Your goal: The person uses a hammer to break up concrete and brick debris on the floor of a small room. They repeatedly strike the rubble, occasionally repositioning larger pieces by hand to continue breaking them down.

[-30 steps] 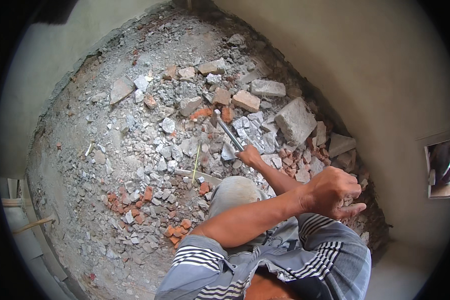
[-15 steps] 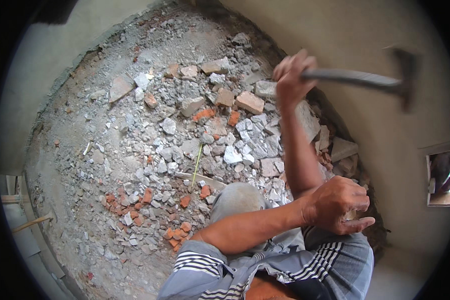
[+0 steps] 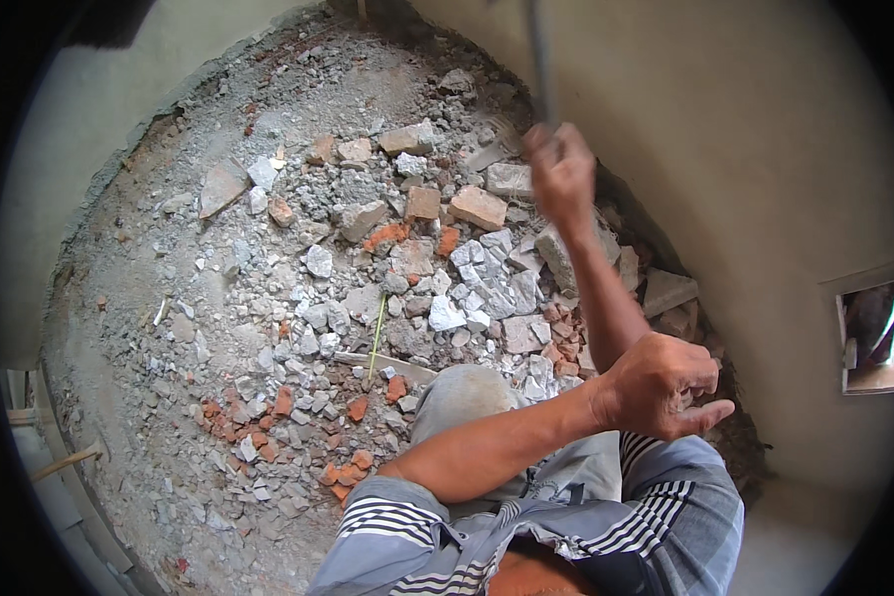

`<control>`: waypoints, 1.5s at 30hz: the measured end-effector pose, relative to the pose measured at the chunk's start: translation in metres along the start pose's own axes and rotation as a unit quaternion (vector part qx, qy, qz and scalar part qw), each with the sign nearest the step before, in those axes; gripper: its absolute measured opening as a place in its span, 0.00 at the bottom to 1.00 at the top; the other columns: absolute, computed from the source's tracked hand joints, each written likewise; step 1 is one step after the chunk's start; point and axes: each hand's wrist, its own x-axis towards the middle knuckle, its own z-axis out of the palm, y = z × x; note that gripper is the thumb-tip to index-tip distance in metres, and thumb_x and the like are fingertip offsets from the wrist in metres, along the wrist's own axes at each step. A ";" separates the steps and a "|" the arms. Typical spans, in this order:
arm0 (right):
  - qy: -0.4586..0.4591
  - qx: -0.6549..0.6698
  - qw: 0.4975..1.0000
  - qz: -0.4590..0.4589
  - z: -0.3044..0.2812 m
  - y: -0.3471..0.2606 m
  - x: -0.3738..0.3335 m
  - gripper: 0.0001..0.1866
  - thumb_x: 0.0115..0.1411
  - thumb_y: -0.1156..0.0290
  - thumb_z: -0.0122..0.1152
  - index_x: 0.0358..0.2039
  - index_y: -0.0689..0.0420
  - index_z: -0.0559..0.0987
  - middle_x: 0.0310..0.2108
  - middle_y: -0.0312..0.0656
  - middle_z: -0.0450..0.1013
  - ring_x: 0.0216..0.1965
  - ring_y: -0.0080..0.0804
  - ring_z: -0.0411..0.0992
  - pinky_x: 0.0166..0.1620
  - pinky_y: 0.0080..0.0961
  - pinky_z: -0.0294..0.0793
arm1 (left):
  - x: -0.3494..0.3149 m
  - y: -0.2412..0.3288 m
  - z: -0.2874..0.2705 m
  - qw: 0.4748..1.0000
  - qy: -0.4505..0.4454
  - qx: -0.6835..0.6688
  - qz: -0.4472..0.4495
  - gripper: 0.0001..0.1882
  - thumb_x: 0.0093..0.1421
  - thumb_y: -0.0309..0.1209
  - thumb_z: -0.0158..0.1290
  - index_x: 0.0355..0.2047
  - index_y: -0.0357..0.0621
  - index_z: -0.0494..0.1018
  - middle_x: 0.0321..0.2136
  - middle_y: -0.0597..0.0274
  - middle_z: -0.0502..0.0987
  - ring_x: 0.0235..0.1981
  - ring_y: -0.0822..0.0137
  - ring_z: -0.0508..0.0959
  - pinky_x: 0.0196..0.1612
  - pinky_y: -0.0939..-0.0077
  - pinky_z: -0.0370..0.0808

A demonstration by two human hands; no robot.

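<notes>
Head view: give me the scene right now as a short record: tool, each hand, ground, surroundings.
Tool: hammer, shaft blurred, running up to the top edge; its head cannot be made out
Right hand: closed around the shaft
Left hand: fingers curled, in front of the right forearm; whether it holds anything is unclear
Ground: whitish chunks, orange brick fragments, thin yellow-green strip
Surroundings: plain wall at right

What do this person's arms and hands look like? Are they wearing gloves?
Nope! The left hand and right hand are bare, and so are the forearms. The left sleeve and right sleeve are short and greyish blue, with black and white striped bands.
</notes>
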 end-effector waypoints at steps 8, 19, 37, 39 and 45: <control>0.067 0.063 0.987 -0.128 0.026 -0.041 0.045 0.08 0.67 0.69 0.47 0.33 0.59 0.65 0.17 0.37 0.65 0.17 0.27 0.65 0.25 0.27 0.66 | -0.001 0.008 -0.007 1.000 0.013 0.021 -0.002 0.17 0.51 0.37 0.66 0.18 0.43 0.71 0.17 0.57 0.73 0.19 0.55 0.76 0.23 0.64 0.72; -0.180 -0.058 0.949 0.252 0.049 0.122 -0.154 0.10 0.62 0.65 0.55 0.29 0.59 0.75 0.15 0.33 0.68 0.15 0.21 0.67 0.16 0.25 0.63 | -0.001 0.003 -0.011 0.999 -0.005 0.029 -0.038 0.14 0.51 0.35 0.67 0.20 0.41 0.74 0.18 0.59 0.75 0.19 0.61 0.77 0.22 0.69 0.72; -0.298 -0.206 0.860 0.360 0.077 0.147 -0.232 0.21 0.62 0.59 0.54 0.35 0.71 0.77 0.20 0.53 0.74 0.16 0.42 0.73 0.21 0.39 0.72 | -0.003 0.011 -0.005 0.998 -0.007 0.057 -0.012 0.13 0.52 0.35 0.66 0.22 0.42 0.75 0.18 0.59 0.75 0.18 0.60 0.77 0.22 0.69 0.72; -0.291 0.039 0.845 0.447 0.061 0.145 -0.227 0.17 0.64 0.60 0.55 0.32 0.65 0.76 0.16 0.41 0.68 0.13 0.31 0.66 0.16 0.33 0.64 | -0.003 0.009 -0.007 0.997 -0.017 0.070 -0.015 0.13 0.52 0.35 0.66 0.22 0.42 0.75 0.18 0.59 0.76 0.19 0.61 0.77 0.22 0.69 0.72; -0.199 0.435 0.616 0.626 0.015 0.066 -0.196 0.11 0.68 0.61 0.55 0.38 0.56 0.73 0.14 0.26 0.55 0.11 0.17 0.50 0.14 0.22 0.51 | -0.005 0.006 -0.003 0.997 -0.045 0.060 -0.020 0.14 0.53 0.36 0.66 0.23 0.41 0.76 0.19 0.58 0.76 0.19 0.61 0.78 0.23 0.70 0.73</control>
